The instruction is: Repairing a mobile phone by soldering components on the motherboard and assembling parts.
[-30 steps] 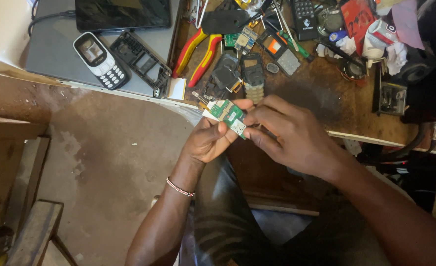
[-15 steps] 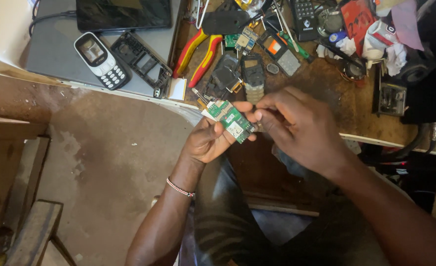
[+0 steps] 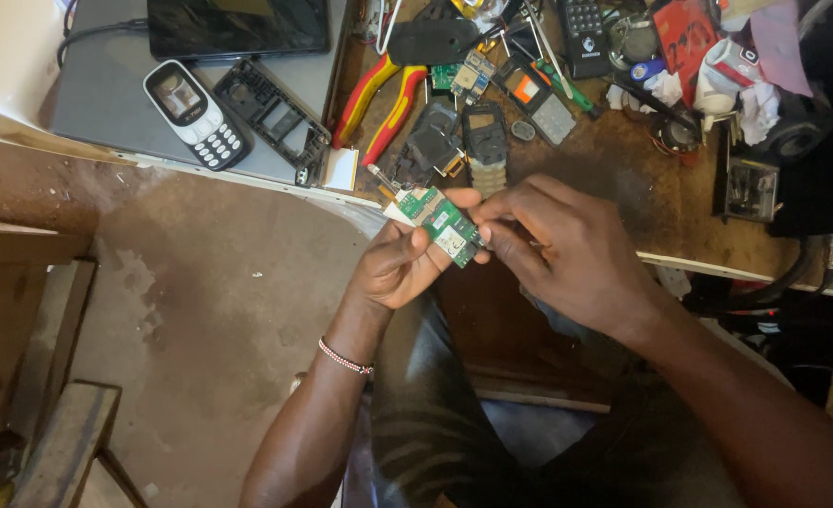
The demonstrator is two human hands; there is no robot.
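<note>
Head view: left hand pinches a small green circuit board at frame centre, fingers closed on its lower edge. Right hand fingers closed on the board's right end, both just in front of the surface. Red-yellow pliers upper centre, keypad phone upper left on a grey laptop.

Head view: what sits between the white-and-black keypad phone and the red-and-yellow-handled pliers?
A black plastic phone frame, emptied of its parts, lies between the keypad phone and the pliers, seen in the head view.
</note>
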